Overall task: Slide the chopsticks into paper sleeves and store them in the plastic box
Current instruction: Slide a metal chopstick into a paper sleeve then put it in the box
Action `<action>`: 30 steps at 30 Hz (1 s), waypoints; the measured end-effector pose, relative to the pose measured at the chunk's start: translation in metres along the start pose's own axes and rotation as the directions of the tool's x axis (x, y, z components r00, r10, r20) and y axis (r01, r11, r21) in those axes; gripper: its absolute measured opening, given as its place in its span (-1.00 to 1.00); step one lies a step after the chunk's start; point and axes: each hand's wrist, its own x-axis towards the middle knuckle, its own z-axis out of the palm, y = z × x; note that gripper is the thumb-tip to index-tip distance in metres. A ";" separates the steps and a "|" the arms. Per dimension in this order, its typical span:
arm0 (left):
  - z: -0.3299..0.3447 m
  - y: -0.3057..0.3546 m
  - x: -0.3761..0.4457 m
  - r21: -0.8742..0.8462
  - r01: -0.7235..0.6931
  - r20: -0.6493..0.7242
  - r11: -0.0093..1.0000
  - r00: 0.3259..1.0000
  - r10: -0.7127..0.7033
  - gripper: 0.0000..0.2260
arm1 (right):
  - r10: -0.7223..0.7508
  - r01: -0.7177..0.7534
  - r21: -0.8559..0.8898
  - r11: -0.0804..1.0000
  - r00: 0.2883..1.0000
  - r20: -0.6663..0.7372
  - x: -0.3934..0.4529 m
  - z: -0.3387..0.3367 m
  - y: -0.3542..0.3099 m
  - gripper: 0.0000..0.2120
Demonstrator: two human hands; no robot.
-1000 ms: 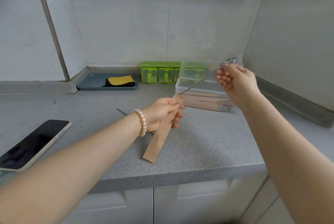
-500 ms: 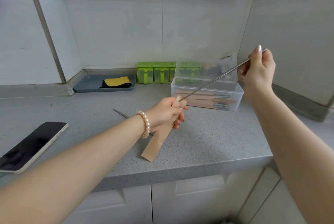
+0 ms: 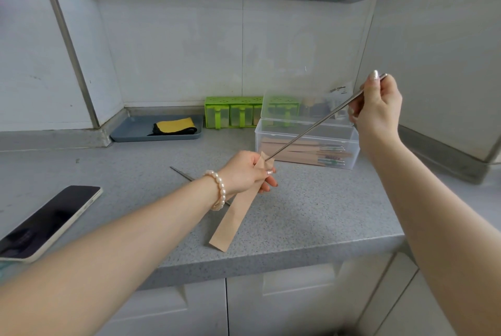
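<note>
My left hand (image 3: pixel 245 173) grips the top of a long brown paper sleeve (image 3: pixel 235 216), which slants down to the counter near its front edge. My right hand (image 3: pixel 376 107) is raised at the right and pinches the upper end of a thin metal chopstick (image 3: pixel 311 129). The chopstick slants down to the left, its tip at the sleeve's open mouth. A second metal chopstick (image 3: pixel 181 173) lies on the counter behind my left wrist. The clear plastic box (image 3: pixel 306 129) stands open at the back right, with several sleeved chopsticks inside.
A phone (image 3: pixel 46 220) lies at the counter's left front. A grey tray (image 3: pixel 130 132) with a yellow and black cloth sits in the back corner. Green seasoning jars (image 3: pixel 230 116) stand against the wall. A wall panel rises at the right.
My right hand rose up and to the right with the chopstick, drawing it out longer above the box. The chopstick's tip stays at the sleeve's mouth. My left hand barely moved.
</note>
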 end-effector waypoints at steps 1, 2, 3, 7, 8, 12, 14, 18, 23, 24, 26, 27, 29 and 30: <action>0.000 0.000 0.000 -0.001 0.002 0.000 1.000 1.000 -0.002 -0.91 | 0.004 -0.004 0.005 1.000 1.000 0.005 0.000 0.000 0.000 -0.68; -0.001 0.000 0.000 -0.005 0.002 0.002 1.000 1.000 -0.002 -0.91 | 0.009 -0.009 0.008 1.000 1.000 0.010 0.000 0.000 0.000 -0.68; -0.001 0.000 0.000 -0.011 0.002 0.004 1.000 1.000 -0.002 -0.92 | 0.013 -0.013 0.010 1.000 1.000 0.015 0.000 0.000 0.001 -0.68; 0.000 -0.002 0.000 -0.033 0.009 0.011 0.999 1.000 -0.009 -0.91 | 0.013 -0.013 0.008 1.000 1.000 0.014 -0.001 -0.002 0.003 -0.68; 0.001 -0.002 0.001 -0.041 0.012 0.013 0.999 1.000 -0.011 -0.91 | 0.011 -0.011 0.012 1.000 1.000 0.012 -0.001 -0.002 0.003 -0.68; 0.001 -0.002 0.001 -0.175 0.041 0.029 0.984 0.999 -0.037 -0.87 | 0.013 -0.013 0.022 1.000 1.000 0.012 -0.002 -0.002 0.005 -0.67; 0.001 -0.001 0.000 -0.245 0.063 0.050 0.967 0.997 -0.053 -0.83 | 0.007 -0.007 0.021 1.000 1.000 0.005 -0.003 -0.003 0.005 -0.67; 0.001 0.000 -0.002 -0.382 0.115 0.086 0.917 0.992 -0.089 -0.75 | 0.024 -0.024 0.015 1.000 1.000 0.002 -0.002 -0.003 0.007 -0.67; 0.003 0.000 -0.003 -0.322 0.119 0.110 0.939 0.990 -0.088 -0.72 | 0.150 -0.150 0.016 0.989 0.989 -0.006 0.004 -0.001 0.010 -0.67; 0.003 0.000 -0.003 -0.292 0.123 0.131 0.948 0.988 -0.087 -0.71 | 0.197 -0.197 0.005 0.980 0.980 0.000 0.008 -0.001 0.011 -0.67; 0.006 0.002 -0.005 -0.262 0.144 0.178 0.954 0.979 -0.098 -0.70 | 0.301 -0.299 -0.051 0.953 0.953 0.038 0.016 -0.001 0.014 -0.67; 0.007 0.003 -0.006 -0.255 0.154 0.194 0.955 0.975 -0.105 -0.70 | 0.348 -0.341 -0.096 0.935 0.935 0.070 0.020 0.000 0.017 -0.68; 0.009 0.005 -0.007 -0.240 0.160 0.207 0.957 0.972 -0.111 -0.69 | 0.416 -0.385 -0.201 0.901 0.897 0.146 0.026 0.004 0.022 -0.70; 0.010 0.006 -0.006 -0.232 0.158 0.207 0.960 0.972 -0.110 -0.68 | 0.445 -0.397 -0.244 0.884 0.876 0.187 0.028 0.008 0.024 -0.71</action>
